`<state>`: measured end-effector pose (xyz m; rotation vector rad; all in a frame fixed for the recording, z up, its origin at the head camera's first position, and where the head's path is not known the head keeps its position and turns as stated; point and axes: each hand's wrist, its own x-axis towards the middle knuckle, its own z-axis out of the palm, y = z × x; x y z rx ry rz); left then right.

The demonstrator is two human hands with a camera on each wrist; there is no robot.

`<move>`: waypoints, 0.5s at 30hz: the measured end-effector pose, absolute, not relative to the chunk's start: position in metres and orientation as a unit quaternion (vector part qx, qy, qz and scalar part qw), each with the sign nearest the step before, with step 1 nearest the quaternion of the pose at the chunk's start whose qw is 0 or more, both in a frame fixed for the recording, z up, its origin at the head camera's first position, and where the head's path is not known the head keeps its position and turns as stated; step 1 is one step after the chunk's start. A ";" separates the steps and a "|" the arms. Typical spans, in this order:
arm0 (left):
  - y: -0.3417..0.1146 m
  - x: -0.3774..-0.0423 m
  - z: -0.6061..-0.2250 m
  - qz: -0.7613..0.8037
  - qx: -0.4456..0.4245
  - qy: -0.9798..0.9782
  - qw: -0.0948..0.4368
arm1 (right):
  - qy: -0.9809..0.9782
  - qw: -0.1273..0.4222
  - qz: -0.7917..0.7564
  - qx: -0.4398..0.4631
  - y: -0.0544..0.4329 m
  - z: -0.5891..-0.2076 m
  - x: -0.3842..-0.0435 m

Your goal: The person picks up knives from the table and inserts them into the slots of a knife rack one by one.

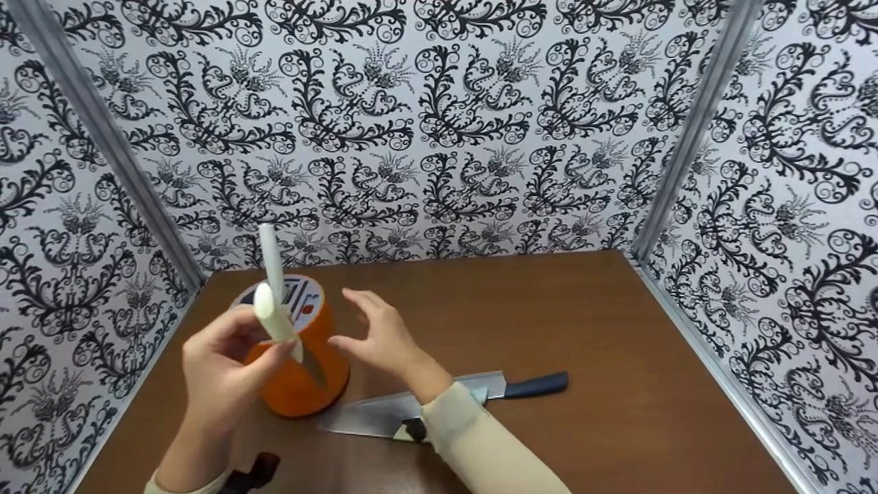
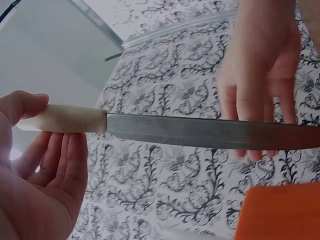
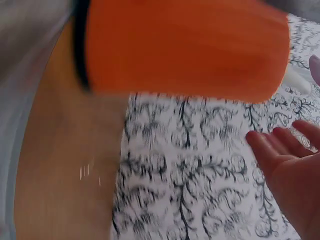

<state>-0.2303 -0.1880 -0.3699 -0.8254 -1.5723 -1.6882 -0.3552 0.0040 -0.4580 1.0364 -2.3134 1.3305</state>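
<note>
My left hand [image 1: 223, 374] pinches the cream handle of a knife [image 2: 65, 119] between thumb and fingers. In the head view its blade slants down in front of an orange cylindrical knife block [image 1: 298, 384]. A second white handle [image 1: 272, 261] rises from the patterned top of that block. My right hand [image 1: 384, 336] is held just right of the block, fingers spread and holding nothing. Behind the blade, the left wrist view shows the right hand with its fingers extended. The orange block also fills the upper part of the right wrist view.
On the brown table [image 1: 549, 315] lie wide blades [image 1: 370, 415] and a dark blue knife handle [image 1: 538, 385], partly hidden by my right forearm. Patterned walls [image 1: 425, 137] close in the back and both sides, with grey metal strips at the corners.
</note>
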 end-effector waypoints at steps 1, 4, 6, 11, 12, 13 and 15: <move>-0.190 -0.230 -0.368 -0.654 -0.321 -0.594 0.341 | -0.801 0.126 0.473 0.344 0.000 -0.456 -0.355; -0.197 -0.229 -0.363 -0.659 -0.327 -0.583 0.345 | -0.807 0.107 0.485 0.319 -0.011 -0.452 -0.356; -0.203 -0.228 -0.360 -0.659 -0.327 -0.581 0.349 | -0.812 0.105 0.479 0.317 -0.020 -0.451 -0.357; -0.215 -0.224 -0.356 -0.668 -0.310 -0.574 0.357 | -0.816 0.088 0.473 0.319 -0.040 -0.455 -0.357; -0.217 -0.225 -0.356 -0.672 -0.307 -0.573 0.355 | -0.819 0.086 0.473 0.313 -0.043 -0.456 -0.357; -0.218 -0.225 -0.356 -0.675 -0.306 -0.572 0.353 | -0.824 0.084 0.471 0.304 -0.046 -0.457 -0.357; -0.221 -0.227 -0.357 -0.679 -0.305 -0.572 0.346 | -0.832 0.078 0.472 0.282 -0.051 -0.459 -0.356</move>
